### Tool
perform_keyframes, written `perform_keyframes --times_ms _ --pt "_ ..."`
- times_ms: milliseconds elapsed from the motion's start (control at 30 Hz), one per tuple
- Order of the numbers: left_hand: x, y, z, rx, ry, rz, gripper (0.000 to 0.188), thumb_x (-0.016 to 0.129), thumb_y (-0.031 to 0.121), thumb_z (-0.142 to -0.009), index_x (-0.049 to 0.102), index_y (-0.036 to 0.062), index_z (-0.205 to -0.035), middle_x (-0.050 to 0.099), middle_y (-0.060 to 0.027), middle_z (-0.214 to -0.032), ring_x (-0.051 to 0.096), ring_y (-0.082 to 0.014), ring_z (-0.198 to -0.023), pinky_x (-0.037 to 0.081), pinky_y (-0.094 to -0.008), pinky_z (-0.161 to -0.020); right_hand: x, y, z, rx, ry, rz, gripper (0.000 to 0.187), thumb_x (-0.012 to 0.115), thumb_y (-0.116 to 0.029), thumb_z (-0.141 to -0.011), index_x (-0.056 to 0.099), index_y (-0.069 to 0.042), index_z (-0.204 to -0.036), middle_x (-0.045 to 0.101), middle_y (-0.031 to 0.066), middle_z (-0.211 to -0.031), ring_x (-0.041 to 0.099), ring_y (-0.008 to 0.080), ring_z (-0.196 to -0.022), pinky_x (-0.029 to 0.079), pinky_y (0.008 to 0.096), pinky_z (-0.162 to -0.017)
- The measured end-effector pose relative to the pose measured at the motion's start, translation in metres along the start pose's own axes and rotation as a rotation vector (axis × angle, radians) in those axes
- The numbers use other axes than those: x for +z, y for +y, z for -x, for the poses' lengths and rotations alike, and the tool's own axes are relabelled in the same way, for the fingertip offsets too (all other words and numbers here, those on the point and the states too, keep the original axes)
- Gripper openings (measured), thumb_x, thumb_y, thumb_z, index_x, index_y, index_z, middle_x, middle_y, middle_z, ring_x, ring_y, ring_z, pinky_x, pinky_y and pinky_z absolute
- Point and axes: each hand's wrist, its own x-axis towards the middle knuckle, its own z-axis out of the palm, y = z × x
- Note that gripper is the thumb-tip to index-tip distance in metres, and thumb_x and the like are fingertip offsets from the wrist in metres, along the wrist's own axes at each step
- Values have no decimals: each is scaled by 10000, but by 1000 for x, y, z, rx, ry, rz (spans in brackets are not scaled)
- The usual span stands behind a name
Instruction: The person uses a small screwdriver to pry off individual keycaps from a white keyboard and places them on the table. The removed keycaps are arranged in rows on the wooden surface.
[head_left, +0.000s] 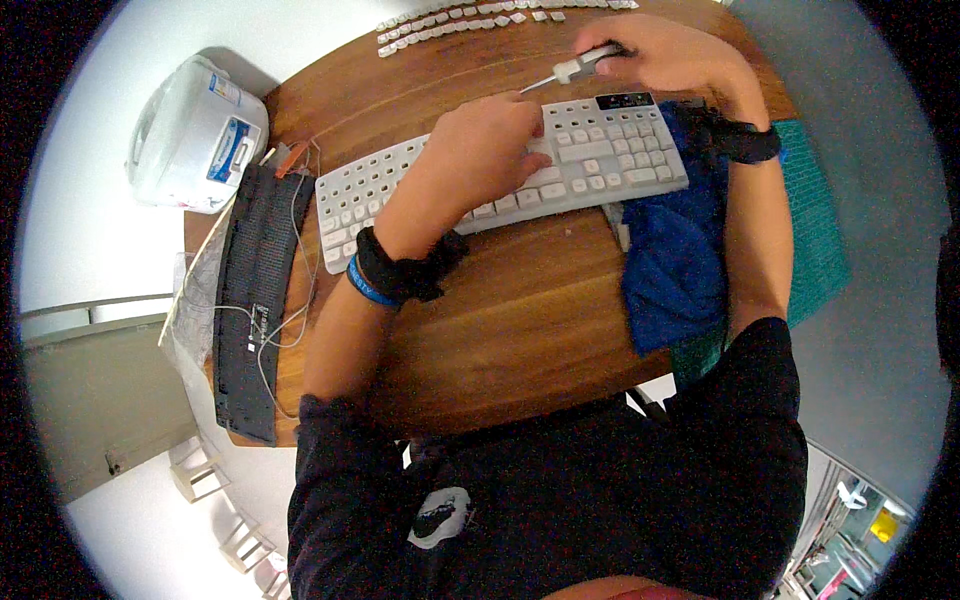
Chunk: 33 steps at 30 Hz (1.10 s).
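Observation:
A white keyboard (640, 165) lies across the wooden table. Its upper rows show bare switches, while the lower rows and number pad carry white keycaps. Over its middle is my left hand (485, 150), palm down with fingers curled in; what they hold, if anything, is hidden. My right hand (670, 55), raised past the keyboard's far right corner, grips a screwdriver-like tool (568, 72) by its pale and black handle. The tool's thin metal shaft points left and down, its tip close to my left fingers.
Several rows of loose white keycaps (450, 30) lie along the far edge. At left are a black keyboard-like strip (262, 270) with a cable and a white lidded bucket (190, 135). A blue cloth (680, 270) overlaps a green mat (810, 220) on the right.

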Motion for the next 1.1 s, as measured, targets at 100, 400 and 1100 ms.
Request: perform_keyframes --times_ms 100,400,1100 --pt "3 -4 2 19 17 14 323 795 298 -910 728 80 -1138 745 -170 -1100 712 -404 -1055 588 -497 -905 -31 -25 10 -58 -38 -275 442 591 -166 -879 631 4 -1285 696 136 -1175 622 242 -1068 502 379 -964" --pt "1 6 -12 25 -103 -73 326 769 209 -858 757 97 -1163 730 -147 -1155 707 -386 -1083 593 -492 -944 -49 5 43 49 -10 -120 389 578 74 -970 687 -76 -1312 696 21 -1238 612 149 -1131 501 304 -977" --pt "21 0 -25 -19 60 68 268 786 308 -888 783 41 -904 763 -221 -941 740 -429 -930 597 -539 -825 -43 -101 39 78 155 116 265 792 -162 -915 697 -37 -1128 710 153 -1143 741 302 -939 604 404 -796"
